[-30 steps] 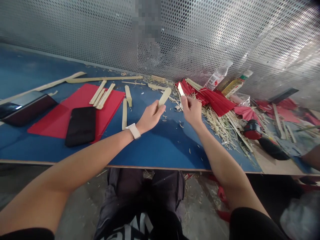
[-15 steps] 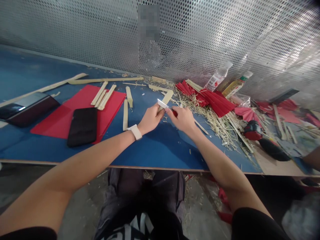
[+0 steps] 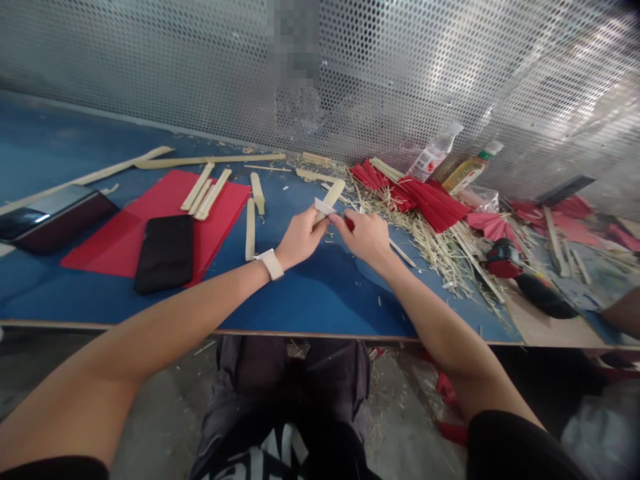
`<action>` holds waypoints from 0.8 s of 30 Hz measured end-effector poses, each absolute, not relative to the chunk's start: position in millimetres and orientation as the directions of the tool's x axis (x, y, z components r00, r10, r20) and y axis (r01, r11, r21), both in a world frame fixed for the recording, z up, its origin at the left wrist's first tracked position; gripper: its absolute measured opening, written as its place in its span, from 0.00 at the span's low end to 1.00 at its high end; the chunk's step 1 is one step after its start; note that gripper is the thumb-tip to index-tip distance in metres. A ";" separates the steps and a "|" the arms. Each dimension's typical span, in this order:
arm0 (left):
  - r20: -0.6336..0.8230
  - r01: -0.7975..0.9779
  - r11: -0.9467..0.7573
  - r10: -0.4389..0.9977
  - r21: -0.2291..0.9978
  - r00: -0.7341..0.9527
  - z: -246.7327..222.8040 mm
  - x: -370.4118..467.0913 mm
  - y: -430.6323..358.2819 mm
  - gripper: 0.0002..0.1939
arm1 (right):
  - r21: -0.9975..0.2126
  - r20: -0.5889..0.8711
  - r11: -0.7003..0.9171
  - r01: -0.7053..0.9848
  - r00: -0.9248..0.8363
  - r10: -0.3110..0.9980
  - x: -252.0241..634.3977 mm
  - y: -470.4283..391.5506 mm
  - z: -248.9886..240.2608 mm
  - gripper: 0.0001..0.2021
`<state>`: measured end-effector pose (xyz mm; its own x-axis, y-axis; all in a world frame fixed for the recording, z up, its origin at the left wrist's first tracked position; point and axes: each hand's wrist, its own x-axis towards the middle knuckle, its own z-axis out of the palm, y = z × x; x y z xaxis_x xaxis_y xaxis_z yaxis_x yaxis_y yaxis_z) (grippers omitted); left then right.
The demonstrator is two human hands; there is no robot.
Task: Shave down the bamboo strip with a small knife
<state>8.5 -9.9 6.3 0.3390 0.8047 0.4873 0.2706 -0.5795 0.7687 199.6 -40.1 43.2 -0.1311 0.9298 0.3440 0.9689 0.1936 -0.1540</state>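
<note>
My left hand, with a pale band on its wrist, is closed around the near end of a flat bamboo strip. The strip points up and away over the blue table. In my right hand is a knife, its fingers wrapped around a red handle that is mostly hidden. The blade lies across the strip just beyond my left fingers. Both hands are close together above the table, thumbs almost meeting.
Left are red paper, a black phone, a dark case and cut bamboo strips. Right are red folded fans, shavings, bottles and a red-and-black power tool. Behind stands a perforated metal panel.
The knife blade has tilted slightly, showing a broader face on the strip. Both hands stay almost in the same place, still gripping.
</note>
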 end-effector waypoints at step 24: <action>0.428 0.236 -0.537 0.816 0.810 0.388 7.5 10.0 -9.4 0.15 | -0.470 0.502 0.186 0.863 0.088 0.860 255.5 -5.3 43.9 0.34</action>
